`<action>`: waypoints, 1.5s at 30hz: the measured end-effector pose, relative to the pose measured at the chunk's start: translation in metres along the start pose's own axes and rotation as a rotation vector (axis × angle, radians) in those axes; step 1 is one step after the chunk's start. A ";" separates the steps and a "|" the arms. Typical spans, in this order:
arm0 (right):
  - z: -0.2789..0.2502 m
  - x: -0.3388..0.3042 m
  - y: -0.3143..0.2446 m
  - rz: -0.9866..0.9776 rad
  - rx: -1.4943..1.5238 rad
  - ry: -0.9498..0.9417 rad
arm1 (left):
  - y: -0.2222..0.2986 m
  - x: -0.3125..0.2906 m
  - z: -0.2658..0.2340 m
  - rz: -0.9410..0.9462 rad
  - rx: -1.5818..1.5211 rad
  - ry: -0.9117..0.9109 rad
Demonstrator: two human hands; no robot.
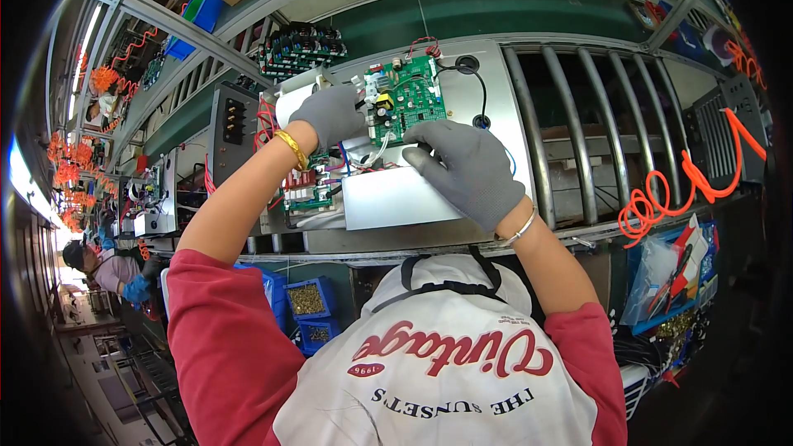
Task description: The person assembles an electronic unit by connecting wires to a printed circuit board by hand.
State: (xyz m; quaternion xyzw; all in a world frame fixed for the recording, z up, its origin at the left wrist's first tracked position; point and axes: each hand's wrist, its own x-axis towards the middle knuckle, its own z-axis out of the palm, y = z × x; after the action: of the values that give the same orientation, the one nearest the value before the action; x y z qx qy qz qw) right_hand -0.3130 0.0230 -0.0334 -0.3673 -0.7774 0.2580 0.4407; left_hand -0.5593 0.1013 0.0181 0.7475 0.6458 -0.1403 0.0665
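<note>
A green circuit board (421,99) with a yellow transformer and white connectors lies on a silver metal chassis (496,74). My left hand (333,116), in a grey glove, is at the board's left edge. Its fingers are bent together by the connectors, and what they pinch is hidden. Grey-gloved too, my right hand (468,169) hovers over the board's lower right, thumb and fingers apart with nothing seen between them. Below it is a white metal cover (396,200). White wires (382,147) run between the hands. A second, smaller board (304,190) with red parts sits under my left wrist.
Metal rollers (591,132) extend right of the chassis. A coiled orange air hose (652,211) hangs there. Stacked circuit boards (301,49) stand behind. Blue bins (307,299) of small brass-coloured parts are near my left side. Another person (111,268) works at far left.
</note>
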 end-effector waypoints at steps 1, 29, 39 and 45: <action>0.000 0.000 0.001 0.003 0.001 0.000 | 0.000 0.001 -0.001 0.001 0.001 -0.003; 0.008 -0.002 0.006 0.019 0.028 0.015 | -0.018 0.007 0.035 0.175 -0.243 0.127; 0.012 -0.001 0.003 0.074 -0.286 -0.062 | -0.015 -0.002 0.037 0.271 -0.256 0.214; 0.032 0.021 0.001 0.061 -0.482 -0.001 | -0.014 -0.022 0.032 0.373 -0.158 0.385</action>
State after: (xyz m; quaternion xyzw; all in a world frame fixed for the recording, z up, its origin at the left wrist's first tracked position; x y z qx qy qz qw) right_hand -0.3475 0.0376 -0.0392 -0.4849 -0.8054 0.0783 0.3319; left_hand -0.5798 0.0737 -0.0047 0.8590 0.5066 0.0699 0.0252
